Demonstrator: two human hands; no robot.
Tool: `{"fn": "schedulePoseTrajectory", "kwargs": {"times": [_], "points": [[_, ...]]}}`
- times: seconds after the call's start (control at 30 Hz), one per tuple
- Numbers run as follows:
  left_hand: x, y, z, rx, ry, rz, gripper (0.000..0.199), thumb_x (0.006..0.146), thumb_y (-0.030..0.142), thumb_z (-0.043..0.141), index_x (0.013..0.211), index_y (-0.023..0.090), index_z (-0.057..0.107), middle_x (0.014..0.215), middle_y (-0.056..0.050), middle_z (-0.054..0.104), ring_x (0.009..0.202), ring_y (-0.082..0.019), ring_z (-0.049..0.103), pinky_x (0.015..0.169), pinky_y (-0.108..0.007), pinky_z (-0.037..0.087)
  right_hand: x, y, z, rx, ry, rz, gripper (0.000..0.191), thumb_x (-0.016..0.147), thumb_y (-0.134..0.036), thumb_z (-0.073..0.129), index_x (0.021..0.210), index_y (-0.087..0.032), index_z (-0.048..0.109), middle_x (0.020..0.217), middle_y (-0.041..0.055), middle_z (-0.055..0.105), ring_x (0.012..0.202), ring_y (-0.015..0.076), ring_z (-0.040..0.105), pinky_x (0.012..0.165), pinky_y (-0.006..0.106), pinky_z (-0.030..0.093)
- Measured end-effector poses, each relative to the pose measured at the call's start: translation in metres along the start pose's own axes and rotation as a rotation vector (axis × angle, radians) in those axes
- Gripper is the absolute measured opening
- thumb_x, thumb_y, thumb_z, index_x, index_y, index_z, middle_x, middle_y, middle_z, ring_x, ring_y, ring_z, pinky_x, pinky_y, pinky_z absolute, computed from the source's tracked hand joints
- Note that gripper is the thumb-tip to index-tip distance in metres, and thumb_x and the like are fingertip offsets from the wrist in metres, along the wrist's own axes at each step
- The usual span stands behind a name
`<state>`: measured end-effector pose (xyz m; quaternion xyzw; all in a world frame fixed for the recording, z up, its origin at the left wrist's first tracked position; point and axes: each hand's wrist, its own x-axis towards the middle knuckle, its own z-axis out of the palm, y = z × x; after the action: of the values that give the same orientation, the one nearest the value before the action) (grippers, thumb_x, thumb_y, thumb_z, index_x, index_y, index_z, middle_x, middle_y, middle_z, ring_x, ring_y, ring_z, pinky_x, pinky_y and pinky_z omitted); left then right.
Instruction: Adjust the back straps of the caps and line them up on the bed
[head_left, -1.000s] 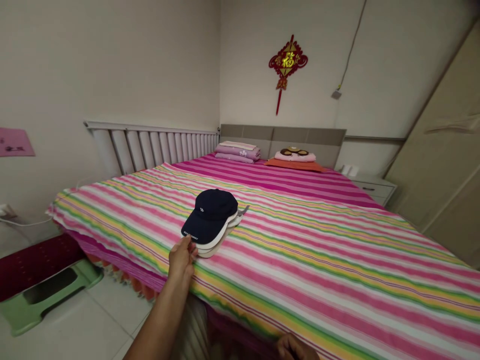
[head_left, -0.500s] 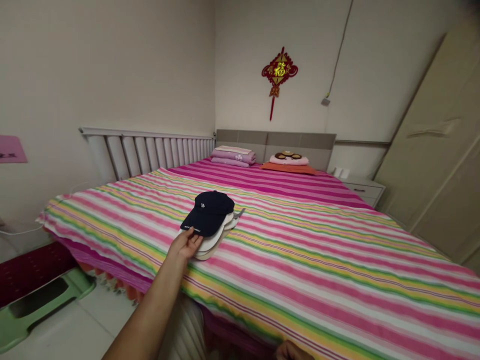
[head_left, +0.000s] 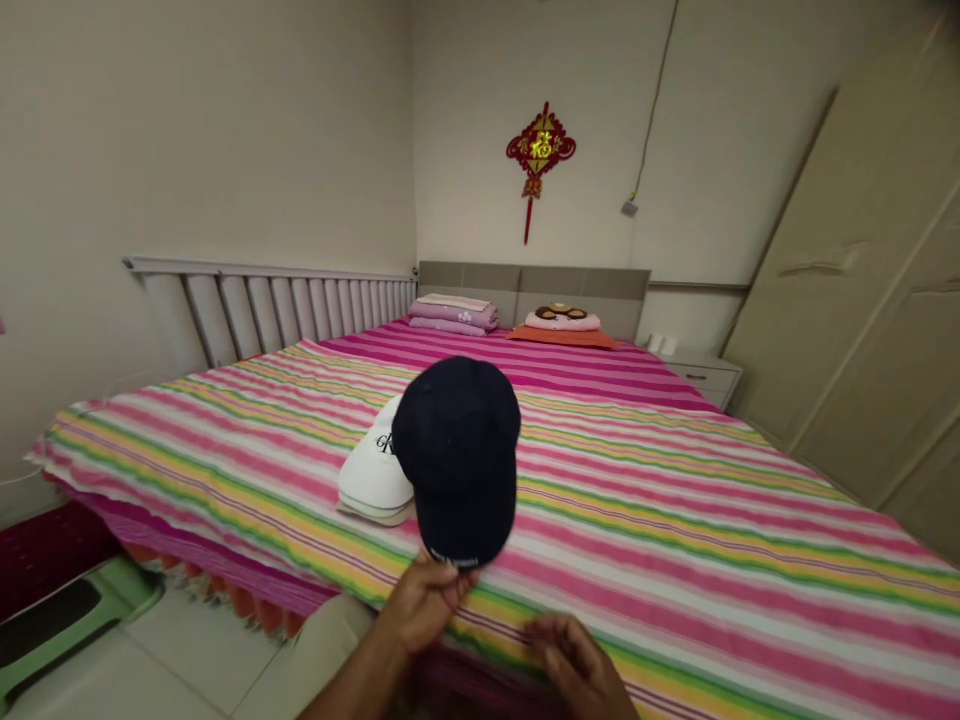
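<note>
Navy cap [head_left: 457, 450] held by its brim

Right hand [head_left: 576, 665] half-curled, too blurred to tell if fingertips meet; left hand [head_left: 426, 605] pinches the brim over the bed [head_left: 645, 560], likely sparing the crown; just beyond, pale caps [head_left: 375, 475] lie stacked, perhaps nested for shape.

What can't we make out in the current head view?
All in the head view:
- White caps: right side and any further lettering, hidden behind the dark cap.
- Brim text on the dark cap: too small and blurred to read.
- Left hand: its grip beneath the brim, covered by the brim itself.
- Right hand: fingertip contact, motion blur; wrist cut off by the bottom edge.
- Green stool: far end, cut off by the left edge.
</note>
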<state>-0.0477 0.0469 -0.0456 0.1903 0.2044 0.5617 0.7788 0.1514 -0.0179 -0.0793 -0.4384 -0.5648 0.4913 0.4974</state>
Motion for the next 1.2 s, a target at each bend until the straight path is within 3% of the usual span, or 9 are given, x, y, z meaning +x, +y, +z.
{"fn": "schedulePoseTrajectory", "kwargs": {"times": [0.13, 0.2, 0.33, 0.53, 0.7, 0.83, 1.0, 1.1, 1.2], "points": [[-0.031, -0.052, -0.005, 0.004, -0.128, -0.188, 0.04, 0.045, -0.006, 0.059, 0.074, 0.021, 0.067, 0.077, 0.002, 0.07, 0.07, -0.013, 0.063, 0.065, -0.023, 0.048, 0.022, -0.048, -0.004, 0.343, -0.003, -0.028, 0.051, 0.069, -0.056, 0.055, 0.107, -0.022, 0.053, 0.113, 0.0112, 0.059, 0.104, 0.0256, 0.053, 0.086, 0.04, 0.041], [-0.04, -0.065, -0.005, 0.004, -0.2, -0.257, 0.039, 0.046, -0.003, 0.06, 0.076, 0.021, 0.068, 0.078, 0.002, 0.07, 0.072, -0.014, 0.063, 0.063, -0.022, 0.047, 0.027, -0.062, -0.006, 0.538, -0.04, 0.013, 0.048, 0.071, -0.058, 0.052, 0.103, -0.023, 0.057, 0.107, 0.0093, 0.063, 0.1, 0.026, 0.056, 0.086, 0.042, 0.041], [-0.045, -0.077, -0.015, 0.005, -0.284, -0.365, 0.039, 0.053, 0.002, 0.061, 0.086, 0.022, 0.067, 0.089, 0.0, 0.069, 0.083, -0.017, 0.062, 0.071, -0.026, 0.046, 0.028, -0.062, -0.01, 0.811, 0.005, 0.042, 0.041, 0.062, -0.056, 0.063, 0.087, -0.024, 0.065, 0.095, 0.0049, 0.069, 0.097, 0.0259, 0.059, 0.089, 0.042, 0.041], [-0.047, -0.085, -0.031, 0.01, -0.272, -0.41, 0.043, 0.053, -0.001, 0.063, 0.092, 0.017, 0.065, 0.092, -0.004, 0.068, 0.088, -0.019, 0.061, 0.078, -0.028, 0.042, 0.028, -0.053, -0.021, 0.883, 0.071, 0.128, 0.035, 0.06, -0.035, 0.073, 0.092, -0.022, 0.066, 0.092, 0.0045, 0.071, 0.089, 0.0229, 0.063, 0.092, 0.039, 0.039], [-0.05, -0.089, -0.036, 0.025, -0.202, -0.434, 0.038, 0.048, -0.002, 0.066, 0.081, 0.017, 0.067, 0.079, -0.004, 0.069, 0.078, -0.019, 0.062, 0.066, -0.026, 0.041, 0.023, -0.062, -0.019, 0.889, 0.073, 0.133, 0.03, 0.065, -0.023, 0.071, 0.095, -0.022, 0.065, 0.093, 0.0047, 0.071, 0.085, 0.0198, 0.064, 0.086, 0.035, 0.044], [-0.049, -0.084, -0.038, 0.022, -0.282, -0.393, 0.037, 0.052, 0.003, 0.066, 0.087, 0.014, 0.066, 0.087, -0.009, 0.068, 0.084, -0.024, 0.062, 0.072, -0.032, 0.042, 0.017, -0.067, -0.016, 0.904, 0.083, 0.139, 0.028, 0.064, -0.022, 0.071, 0.091, -0.023, 0.067, 0.092, 0.0043, 0.071, 0.083, 0.0189, 0.065, 0.085, 0.033, 0.045], [-0.033, -0.063, -0.039, -0.135, -0.372, -0.306, 0.031, 0.07, 0.023, 0.06, 0.1, 0.015, 0.062, 0.102, -0.009, 0.065, 0.098, -0.021, 0.057, 0.09, -0.033, 0.036, 0.007, -0.062, -0.02, 0.902, 0.165, 0.134, 0.029, 0.055, -0.024, 0.077, 0.082, -0.026, 0.069, 0.086, 0.0018, 0.072, 0.089, 0.0216, 0.063, 0.094, 0.039, 0.039], [-0.018, -0.047, -0.038, -0.155, -0.387, -0.318, 0.031, 0.08, 0.037, 0.049, 0.096, 0.015, 0.064, 0.095, -0.006, 0.068, 0.09, -0.016, 0.061, 0.088, -0.027, 0.038, -0.001, -0.055, -0.026, 0.881, 0.189, 0.15, 0.028, 0.051, -0.026, 0.079, 0.078, -0.028, 0.07, 0.08, 0.0013, 0.073, 0.089, 0.024, 0.063, 0.094, 0.042, 0.039], [-0.008, -0.033, -0.028, -0.106, -0.39, -0.271, 0.03, 0.078, 0.038, 0.053, 0.091, 0.014, 0.065, 0.084, -0.003, 0.07, 0.08, -0.013, 0.063, 0.081, -0.022, 0.042, -0.011, -0.049, -0.03, 0.833, 0.161, 0.172, 0.033, 0.051, -0.027, 0.079, 0.083, -0.028, 0.069, 0.087, 0.0031, 0.072, 0.091, 0.0256, 0.063, 0.093, 0.043, 0.04]]}}
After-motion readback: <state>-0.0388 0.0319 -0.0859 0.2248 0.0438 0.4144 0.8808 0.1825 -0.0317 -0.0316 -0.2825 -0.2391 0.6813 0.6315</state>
